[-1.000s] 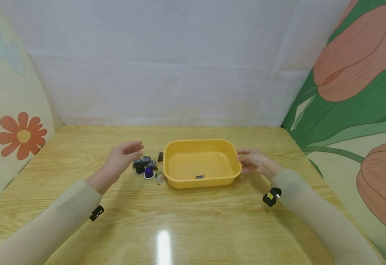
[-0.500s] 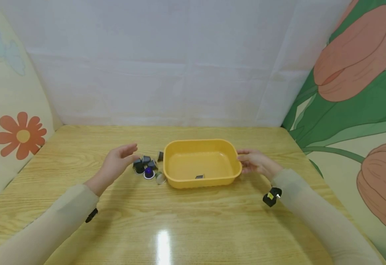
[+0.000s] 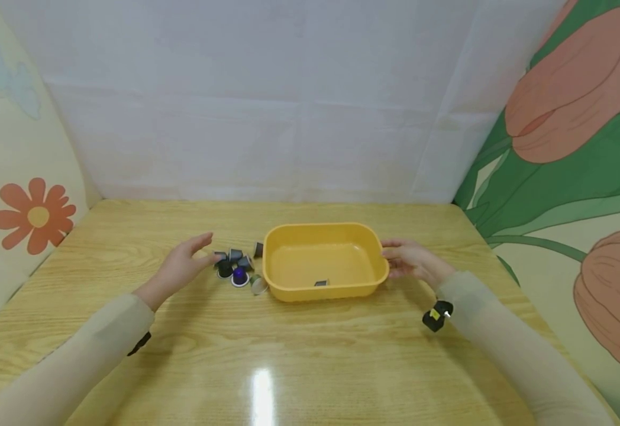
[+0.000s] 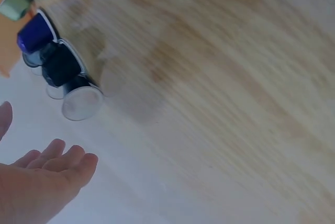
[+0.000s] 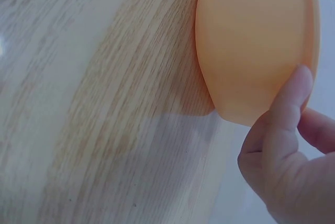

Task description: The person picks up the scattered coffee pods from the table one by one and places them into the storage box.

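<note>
Several coffee capsules lie in a loose group left of a yellow plastic basin [image 3: 326,293] on the table. Among them are a black capsule [image 3: 225,270], a purple-blue capsule [image 3: 239,275] and a pale green one [image 3: 258,285]. A dark grey capsule [image 3: 258,249] sits close to the basin's left wall. Inside the basin, one small grey capsule [image 3: 321,283] shows near the front wall. My left hand [image 3: 179,266] hovers beside the group, thumb and fingers spread, holding nothing. At the basin's right end, my right hand [image 3: 413,259] rests its fingertips against the outer wall.
The wooden table [image 3: 310,349] ends at the back against a white cloth [image 3: 288,118]. Patterned panels with an orange flower [image 3: 37,219] and large tulips [image 3: 560,106] flank both sides.
My left hand has moved back to the left, and its thumb and fingers stand wider apart. The right hand, the basin and the capsules stay in place.
</note>
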Demonstrator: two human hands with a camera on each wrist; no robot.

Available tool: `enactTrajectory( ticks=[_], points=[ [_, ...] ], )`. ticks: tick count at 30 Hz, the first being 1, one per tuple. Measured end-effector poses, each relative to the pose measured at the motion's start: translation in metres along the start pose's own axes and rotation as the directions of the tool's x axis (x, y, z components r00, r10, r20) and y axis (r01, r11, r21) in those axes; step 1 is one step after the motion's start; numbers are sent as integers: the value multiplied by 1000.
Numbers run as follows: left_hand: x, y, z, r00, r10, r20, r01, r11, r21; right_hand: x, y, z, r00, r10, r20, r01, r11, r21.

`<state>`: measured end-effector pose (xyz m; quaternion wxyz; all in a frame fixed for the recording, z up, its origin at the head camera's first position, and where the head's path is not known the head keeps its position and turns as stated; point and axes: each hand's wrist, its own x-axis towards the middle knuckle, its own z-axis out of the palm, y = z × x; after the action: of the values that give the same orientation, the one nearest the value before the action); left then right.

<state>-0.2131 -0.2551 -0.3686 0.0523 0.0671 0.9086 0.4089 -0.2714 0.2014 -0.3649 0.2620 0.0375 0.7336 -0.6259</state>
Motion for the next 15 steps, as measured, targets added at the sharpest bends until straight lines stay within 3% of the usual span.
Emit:
enactTrajectory(
  ticks=[7, 15],
  points=[
    [3, -11, -3, 1000, -19, 23, 19, 999, 33, 2, 2, -2, 1000, -3, 11, 3, 1000, -7],
    [6, -19, -5, 998, 1, 63, -8, 994, 106, 2, 1, -1, 1000, 4, 12, -4, 1000, 21]
  ],
)
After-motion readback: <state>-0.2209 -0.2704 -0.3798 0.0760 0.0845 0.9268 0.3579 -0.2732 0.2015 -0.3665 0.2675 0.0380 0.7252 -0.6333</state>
